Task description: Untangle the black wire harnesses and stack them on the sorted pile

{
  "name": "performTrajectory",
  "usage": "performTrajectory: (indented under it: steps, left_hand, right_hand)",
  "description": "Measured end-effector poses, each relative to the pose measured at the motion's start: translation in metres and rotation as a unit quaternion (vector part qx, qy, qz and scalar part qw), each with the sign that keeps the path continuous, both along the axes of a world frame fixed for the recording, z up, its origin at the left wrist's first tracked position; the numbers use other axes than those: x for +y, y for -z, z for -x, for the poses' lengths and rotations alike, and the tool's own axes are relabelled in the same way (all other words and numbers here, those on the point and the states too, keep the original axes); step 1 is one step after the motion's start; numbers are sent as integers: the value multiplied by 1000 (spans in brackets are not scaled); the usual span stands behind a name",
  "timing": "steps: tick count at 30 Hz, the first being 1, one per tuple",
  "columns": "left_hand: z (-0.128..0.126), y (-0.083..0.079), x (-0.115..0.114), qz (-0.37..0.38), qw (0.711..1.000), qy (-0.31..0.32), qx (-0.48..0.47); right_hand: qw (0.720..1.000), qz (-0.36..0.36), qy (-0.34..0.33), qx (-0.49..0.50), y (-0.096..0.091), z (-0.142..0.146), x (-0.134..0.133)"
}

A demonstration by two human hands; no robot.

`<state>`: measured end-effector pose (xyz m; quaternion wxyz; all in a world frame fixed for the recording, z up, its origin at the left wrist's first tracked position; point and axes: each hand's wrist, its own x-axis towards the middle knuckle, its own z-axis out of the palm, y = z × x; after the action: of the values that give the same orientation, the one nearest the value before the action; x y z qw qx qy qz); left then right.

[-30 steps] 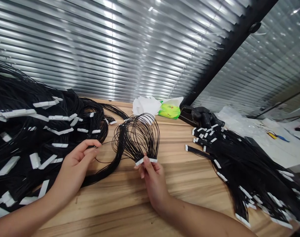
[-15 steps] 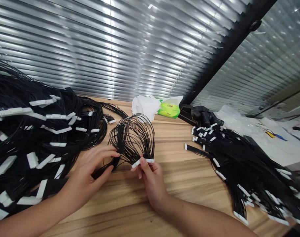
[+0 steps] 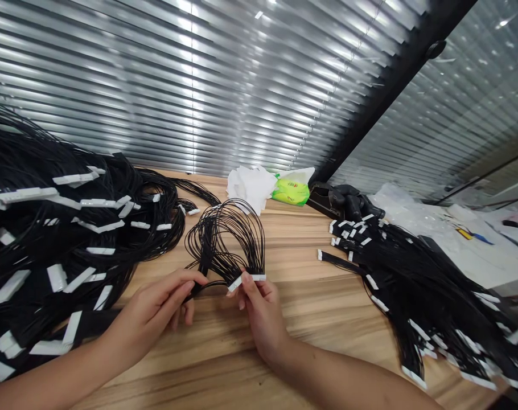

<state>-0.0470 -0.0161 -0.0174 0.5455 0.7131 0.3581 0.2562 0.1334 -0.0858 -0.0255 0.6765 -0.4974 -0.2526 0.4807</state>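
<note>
Along a wood-grain desk (image 3: 225, 359), beneath slatted metal blinds (image 3: 114, 85), two big heaps of black wire harnesses lie well apart. The left heap (image 3: 41, 245) shows over twenty white plastic connectors, and the right heap (image 3: 416, 290) shows about as many, though neither can be counted exactly. Past the desk's far end sit one crumpled white tissue (image 3: 250, 188), one green tissue packet (image 3: 290, 192), and one dark object (image 3: 344, 202), too shadowed to name.

Between the heaps, one black wire bundle (image 3: 229, 236) arches in a loop of dozens of thin strands, held just above the desk. The step in hand looks like working through this single bundle, with its crossed strands calling for a light, steady pinch. The right hand (image 3: 263, 319) is closed, thumb against fingers, on the bundle's white connector (image 3: 247, 280). The left hand (image 3: 150, 310) is curled nearly shut, its fingertips (image 3: 190, 283) pinching a few strands near the connector.
</note>
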Motion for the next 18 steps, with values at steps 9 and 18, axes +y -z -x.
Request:
performTrajectory:
  steps: [9,18]
  left_hand:
    - [-11,-8,17,137,987,-80,-38]
    - [-14,-6,18,136,982,-124,-31]
  right_hand:
    - [999,8,-24,-34,-5,2,-1]
    - [996,23,-39,-74,-7,3,-2]
